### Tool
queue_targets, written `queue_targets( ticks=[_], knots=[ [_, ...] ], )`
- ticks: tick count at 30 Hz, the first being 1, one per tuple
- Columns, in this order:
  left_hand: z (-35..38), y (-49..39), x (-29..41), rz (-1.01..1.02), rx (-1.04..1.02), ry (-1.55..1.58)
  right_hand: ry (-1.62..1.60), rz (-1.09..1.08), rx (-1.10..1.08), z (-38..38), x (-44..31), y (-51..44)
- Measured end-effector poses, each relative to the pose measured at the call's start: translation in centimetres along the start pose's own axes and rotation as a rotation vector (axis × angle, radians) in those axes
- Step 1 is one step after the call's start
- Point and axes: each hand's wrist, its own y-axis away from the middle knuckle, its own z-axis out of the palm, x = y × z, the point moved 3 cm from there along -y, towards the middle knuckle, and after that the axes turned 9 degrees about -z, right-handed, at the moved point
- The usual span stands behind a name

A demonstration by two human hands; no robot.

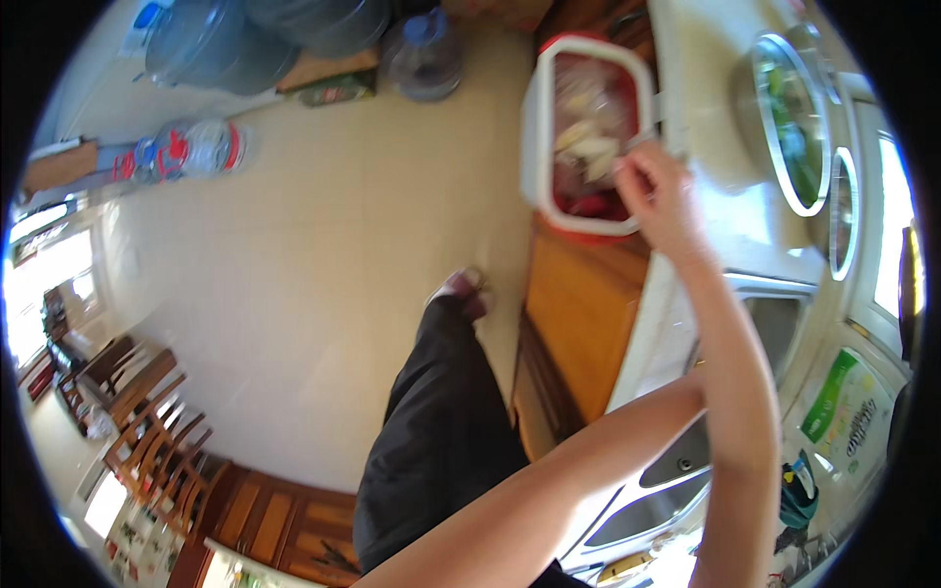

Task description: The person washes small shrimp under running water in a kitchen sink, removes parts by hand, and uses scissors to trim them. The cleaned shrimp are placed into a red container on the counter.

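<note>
My right hand (pixel 654 192) is over the right rim of a white and red plastic bin (pixel 542 140), fingers curled towards its opening; whether anything is between them cannot be told. Inside the bin, pale scraps (pixel 588 147) lie on clear plastic (pixel 581 81) above a red lining (pixel 588 206). The bin is against the wooden cabinet front (pixel 581 316), beside the counter edge. My left forearm crosses beneath my right forearm over the sink area, and my left hand is hidden from view.
A metal bowl of green vegetables (pixel 794 132) and a second bowl (pixel 843 213) stand on the counter (pixel 713 132). Below them are a sink (pixel 772 316) and a green-white package (pixel 845 411). Water bottles (pixel 425 59) stand on the floor; wooden chairs (pixel 158 456) are at lower left.
</note>
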Motion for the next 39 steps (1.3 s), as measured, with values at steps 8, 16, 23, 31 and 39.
queue_targets(
  ticks=[8, 16, 23, 31, 39],
  knots=[
    [0.6, 0.7, 2.6, 0.135, 0.123, -0.577, -1.311, 0.476, 0.424, -3.4, 1.0, 0.5],
    [-0.9, -1.3, 2.4, 0.400, 0.248, -1.154, -1.292, 0.434, 0.343, -5.0, 0.5, 1.0],
    [-0.3, -1.4, 3.2, 0.133, 0.319, -1.386, -0.103, 0.256, -0.055, -0.7, -0.8, -2.7],
    [-1.2, -3.2, 0.9, -0.009, 0.365, -1.382, 0.139, 0.395, -0.371, 6.8, 3.0, 1.1],
    [-2.6, -4.7, -0.5, 0.148, 0.355, -0.975, -0.424, 0.637, -0.062, 2.5, 3.0, 1.0]
  ],
)
